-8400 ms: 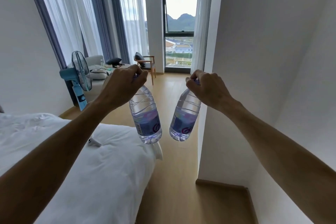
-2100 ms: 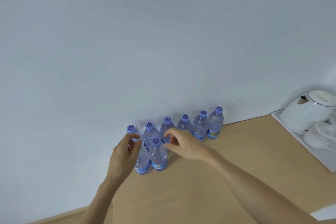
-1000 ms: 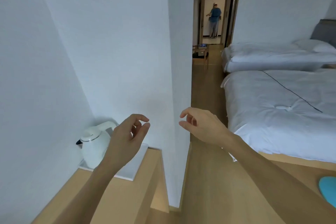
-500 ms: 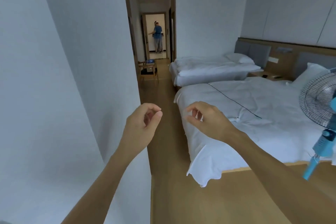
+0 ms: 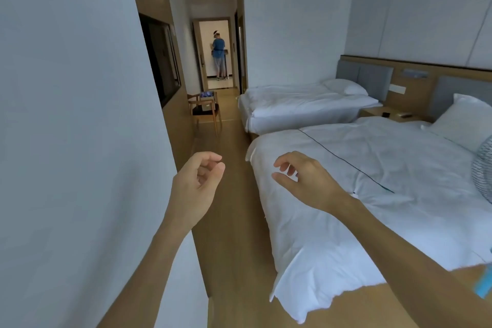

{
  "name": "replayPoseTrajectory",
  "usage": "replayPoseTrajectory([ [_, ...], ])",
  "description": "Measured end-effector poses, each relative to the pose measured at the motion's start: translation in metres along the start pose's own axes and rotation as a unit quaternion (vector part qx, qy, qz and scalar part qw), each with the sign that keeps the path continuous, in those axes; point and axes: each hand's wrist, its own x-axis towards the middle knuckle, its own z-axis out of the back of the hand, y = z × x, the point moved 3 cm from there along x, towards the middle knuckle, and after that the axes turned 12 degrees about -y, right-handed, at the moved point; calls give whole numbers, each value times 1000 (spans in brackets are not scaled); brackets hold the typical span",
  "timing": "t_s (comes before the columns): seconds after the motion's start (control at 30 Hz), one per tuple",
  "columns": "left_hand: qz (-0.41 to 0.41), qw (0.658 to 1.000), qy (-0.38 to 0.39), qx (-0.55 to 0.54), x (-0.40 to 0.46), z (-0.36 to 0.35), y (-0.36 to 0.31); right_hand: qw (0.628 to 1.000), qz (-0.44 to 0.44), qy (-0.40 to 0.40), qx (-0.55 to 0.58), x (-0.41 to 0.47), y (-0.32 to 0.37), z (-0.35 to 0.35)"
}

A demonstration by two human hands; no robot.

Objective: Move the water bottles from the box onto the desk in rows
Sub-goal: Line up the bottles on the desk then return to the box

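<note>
Beside the bed [image 5: 372,181], empty half-curled fingers [image 5: 213,168]

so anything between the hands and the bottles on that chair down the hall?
Nothing visible. Left hand and right hand hold nothing. Bare wood floor runs between the wall and the near bed to the chair carrying the bottles.

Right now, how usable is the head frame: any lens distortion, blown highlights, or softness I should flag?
Head view: wide-angle bending bows the left wall and stretches the near bed; the lit far doorway is brightest, nearly blown, the room dim and bluish. Both empty hands, left hand and right hand, are fairly sharp; the distant person and the chair are small and soft.
</note>
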Motion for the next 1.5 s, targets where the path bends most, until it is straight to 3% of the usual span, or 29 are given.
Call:
replayPoseTrajectory([
  [0.23, 0, 998, 28, 57, 96, -65, 46, 998, 22, 28, 48, 126, -66, -50],
  [0.5, -5, 997, 7, 82, 190, -127, 108, 995, 46, 56, 64, 237, -129, -117],
  [1.13, -28, 996, 33, 76, 495, -280, 330, 997, 19, 34, 65, 538, -247, -307],
  [1.5, -23, 996, 43, 80, 654, -383, 449, 997, 29, 49, 52, 710, -353, -427],
])
